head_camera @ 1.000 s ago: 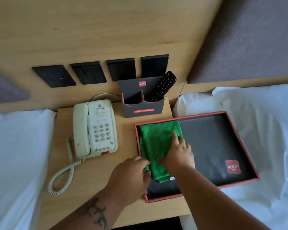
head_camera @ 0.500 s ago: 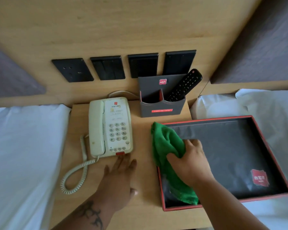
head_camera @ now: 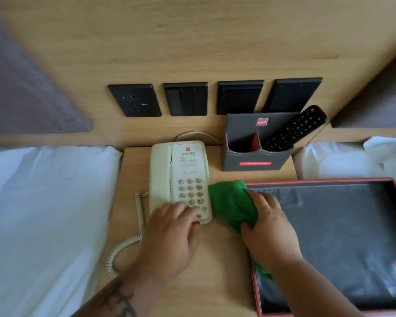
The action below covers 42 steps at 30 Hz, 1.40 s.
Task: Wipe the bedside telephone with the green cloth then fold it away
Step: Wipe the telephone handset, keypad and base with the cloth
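Note:
A cream corded telephone lies on the wooden bedside table, its handset in the cradle on the left side. My left hand rests flat on the telephone's near end, fingers spread over the lower keys. My right hand grips the bunched green cloth, which touches the telephone's right edge. A tail of the cloth hangs below my wrist over the tray's left rim.
A black tray with a red rim sits at the right. A grey holder with a black remote stands behind it. Black wall plates line the panel. White bedding lies left, and more at right.
My right hand has carried the green cloth out of the tray leftward to the telephone's right side. My left hand has moved from the table onto the telephone's near end.

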### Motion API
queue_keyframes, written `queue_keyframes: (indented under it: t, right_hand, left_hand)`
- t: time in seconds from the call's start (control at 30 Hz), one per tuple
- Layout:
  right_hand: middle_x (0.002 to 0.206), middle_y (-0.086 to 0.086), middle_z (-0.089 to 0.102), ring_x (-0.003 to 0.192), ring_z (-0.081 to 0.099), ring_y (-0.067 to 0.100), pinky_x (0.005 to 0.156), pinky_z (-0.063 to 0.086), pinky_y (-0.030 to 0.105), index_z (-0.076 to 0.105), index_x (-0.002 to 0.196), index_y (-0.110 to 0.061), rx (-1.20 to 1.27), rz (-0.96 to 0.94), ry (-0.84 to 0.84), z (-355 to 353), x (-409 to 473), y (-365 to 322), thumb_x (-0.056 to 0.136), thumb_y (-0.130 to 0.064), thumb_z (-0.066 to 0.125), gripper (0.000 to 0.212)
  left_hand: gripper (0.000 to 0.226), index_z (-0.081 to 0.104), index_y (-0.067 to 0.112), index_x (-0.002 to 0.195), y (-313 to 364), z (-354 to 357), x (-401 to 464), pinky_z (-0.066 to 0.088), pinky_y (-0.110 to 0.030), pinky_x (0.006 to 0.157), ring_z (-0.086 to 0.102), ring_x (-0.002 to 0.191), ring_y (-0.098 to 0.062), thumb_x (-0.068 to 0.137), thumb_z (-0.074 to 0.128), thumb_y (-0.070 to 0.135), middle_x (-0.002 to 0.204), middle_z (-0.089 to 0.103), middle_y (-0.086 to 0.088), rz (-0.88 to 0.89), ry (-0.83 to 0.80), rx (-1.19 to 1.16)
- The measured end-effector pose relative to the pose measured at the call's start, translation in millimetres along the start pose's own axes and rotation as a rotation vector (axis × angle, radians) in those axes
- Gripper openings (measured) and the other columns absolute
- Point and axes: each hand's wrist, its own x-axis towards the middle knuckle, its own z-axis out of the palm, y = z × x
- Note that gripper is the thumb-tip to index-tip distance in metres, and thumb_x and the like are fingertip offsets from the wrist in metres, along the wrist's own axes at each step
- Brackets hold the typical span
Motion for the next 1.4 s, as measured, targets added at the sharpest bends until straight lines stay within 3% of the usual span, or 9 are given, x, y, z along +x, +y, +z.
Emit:
queue_keyframes:
  t: [0.13,0.27,0.37,0.53,0.67,0.77,0.93,1.17,1.4]
  right_hand:
    - [0.130,-0.007,0.051,0.111,0.052,0.023,0.074,0.049,0.036,0.048,0.134,-0.036,-0.069,0.019,0.039,4,4,-3,0.076,-0.064,0.064,0.067]
    - [0.115,-0.006,0.060,0.098,0.057,0.023,0.065,0.039,0.030,0.055,0.122,-0.035,-0.055,-0.023,0.122,0,14,-12,0.083,-0.050,0.062,0.042]
    - [0.113,-0.006,0.059,0.094,0.059,0.025,0.061,0.042,0.032,0.053,0.121,-0.035,-0.036,-0.128,0.194,-6,27,-38,0.085,-0.042,0.061,0.037]
    - [0.122,-0.001,0.056,0.086,0.060,0.028,0.054,0.047,0.033,0.035,0.142,-0.038,-0.131,-0.313,0.180,4,60,-98,0.088,-0.031,0.057,0.059]
    - [0.131,0.007,0.044,0.068,0.046,0.026,0.041,0.026,0.027,0.015,0.150,-0.040,-0.291,-0.255,-0.003,29,90,-130,0.084,-0.014,0.051,0.079]
    - [0.129,0.011,0.041,0.072,0.042,0.029,0.045,0.027,0.032,0.029,0.147,-0.034,-0.377,-0.236,-0.063,32,109,-146,0.085,-0.013,0.045,0.067]
    - [0.126,0.011,0.042,0.086,0.043,0.033,0.050,0.030,0.036,0.046,0.137,-0.023,-0.529,-0.253,-0.173,28,123,-158,0.090,-0.017,0.044,0.047]
    - [0.123,0.011,0.042,0.097,0.047,0.035,0.056,0.040,0.042,0.055,0.131,-0.019,-0.695,-0.285,-0.309,16,112,-154,0.089,-0.018,0.050,0.042]
    - [0.111,0.009,0.044,0.084,0.046,0.031,0.054,0.039,0.041,0.056,0.128,-0.018,-0.704,-0.259,-0.365,11,91,-141,0.086,-0.023,0.059,0.042]
  left_hand:
    - [0.049,0.060,0.006,0.136,-31,-15,25,0.042,-0.049,0.106,0.053,0.123,-0.036,0.089,0.056,0.021,0.137,0.061,-0.014,-0.175,0.115,0.035]
    - [0.056,0.046,0.000,0.146,-51,-18,44,0.038,-0.052,0.113,0.046,0.134,-0.039,0.096,0.057,0.022,0.152,0.048,-0.019,-0.305,0.039,0.029]
    - [0.058,0.044,0.002,0.148,-56,-16,52,0.039,-0.049,0.113,0.045,0.137,-0.035,0.097,0.055,0.027,0.158,0.041,-0.015,-0.337,-0.013,-0.008]
    - [0.059,0.045,0.004,0.147,-59,-11,49,0.046,-0.049,0.106,0.053,0.131,-0.037,0.093,0.058,0.025,0.158,0.041,-0.015,-0.333,-0.002,-0.035]
    - [0.062,0.039,0.009,0.151,-53,-11,49,0.050,-0.043,0.100,0.050,0.135,-0.031,0.095,0.056,0.028,0.163,0.033,-0.009,-0.361,-0.006,-0.085]
    - [0.062,0.041,0.009,0.151,-49,-14,50,0.052,-0.043,0.096,0.053,0.132,-0.032,0.093,0.060,0.025,0.161,0.037,-0.010,-0.376,-0.022,-0.034]
    - [0.055,0.059,-0.002,0.134,-43,-15,53,0.051,-0.053,0.092,0.058,0.120,-0.042,0.081,0.073,0.009,0.138,0.062,-0.020,-0.281,-0.056,0.139]
    - [0.057,0.061,-0.004,0.131,-37,-18,54,0.052,-0.053,0.088,0.060,0.112,-0.043,0.076,0.067,0.012,0.134,0.064,-0.021,-0.280,-0.093,0.224]
    - [0.059,0.061,-0.004,0.131,-37,-22,53,0.052,-0.054,0.088,0.061,0.113,-0.042,0.078,0.055,0.021,0.135,0.064,-0.020,-0.277,-0.073,0.181]
